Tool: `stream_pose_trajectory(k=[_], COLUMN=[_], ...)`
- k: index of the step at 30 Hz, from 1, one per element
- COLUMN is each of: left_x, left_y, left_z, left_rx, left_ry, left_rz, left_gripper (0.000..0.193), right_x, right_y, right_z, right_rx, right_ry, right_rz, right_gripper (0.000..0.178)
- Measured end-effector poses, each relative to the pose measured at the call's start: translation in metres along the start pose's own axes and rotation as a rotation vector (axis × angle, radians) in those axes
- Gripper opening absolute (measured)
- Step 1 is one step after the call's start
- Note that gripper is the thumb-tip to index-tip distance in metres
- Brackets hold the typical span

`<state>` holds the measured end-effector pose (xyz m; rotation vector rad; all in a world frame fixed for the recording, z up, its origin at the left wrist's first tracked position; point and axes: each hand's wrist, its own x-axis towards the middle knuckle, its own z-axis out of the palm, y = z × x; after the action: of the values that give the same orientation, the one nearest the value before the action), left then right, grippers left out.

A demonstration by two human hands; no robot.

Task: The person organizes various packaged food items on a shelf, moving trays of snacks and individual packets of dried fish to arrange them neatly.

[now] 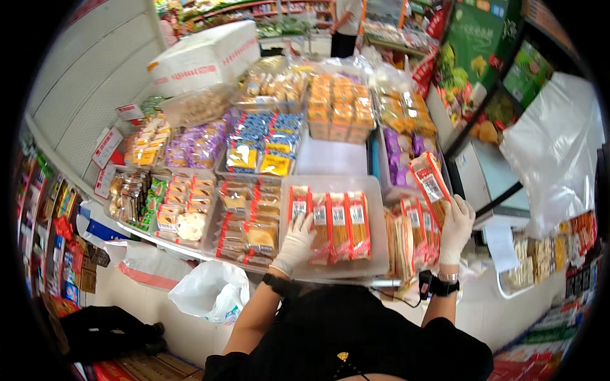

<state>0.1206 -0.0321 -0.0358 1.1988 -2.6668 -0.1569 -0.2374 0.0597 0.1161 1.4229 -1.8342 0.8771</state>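
My left hand (295, 243), in a white glove, rests on the leftmost of a row of red-trimmed snack packets (340, 222) lying in a clear bin (380, 254). Its fingers lie flat and spread on the packet's lower end. My right hand (456, 227), also gloved, holds up one long red-trimmed packet (430, 185) above a stack of the same packets (416, 232) standing to the right of the bin. A black band with a small device sits on my right wrist.
Clear bins of wrapped snacks fill the display: blue and yellow packs (264, 143), purple packs (194, 146), orange packs (337, 108). A white carton (203, 57) sits at the back left. A white plastic bag (213, 289) hangs below. A person (346, 22) stands far behind.
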Motion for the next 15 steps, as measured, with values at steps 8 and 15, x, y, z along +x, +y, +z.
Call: stream_pose_trajectory(k=[8,15], left_x=[0.002,-0.002], left_y=[0.044,0.059], left_z=[-0.114,-0.170], left_rx=[-1.085,-1.687], left_ry=[0.214,0.517], left_rz=[-0.062,-0.171], left_gripper=[0.099,0.088], right_x=[0.020,0.010], right_y=[-0.119,-0.227], right_z=[-0.006,0.001], right_rx=[1.045,1.791], right_ry=[-0.345,-0.774], right_rz=[0.416,0.636], right_gripper=[0.023,0.041])
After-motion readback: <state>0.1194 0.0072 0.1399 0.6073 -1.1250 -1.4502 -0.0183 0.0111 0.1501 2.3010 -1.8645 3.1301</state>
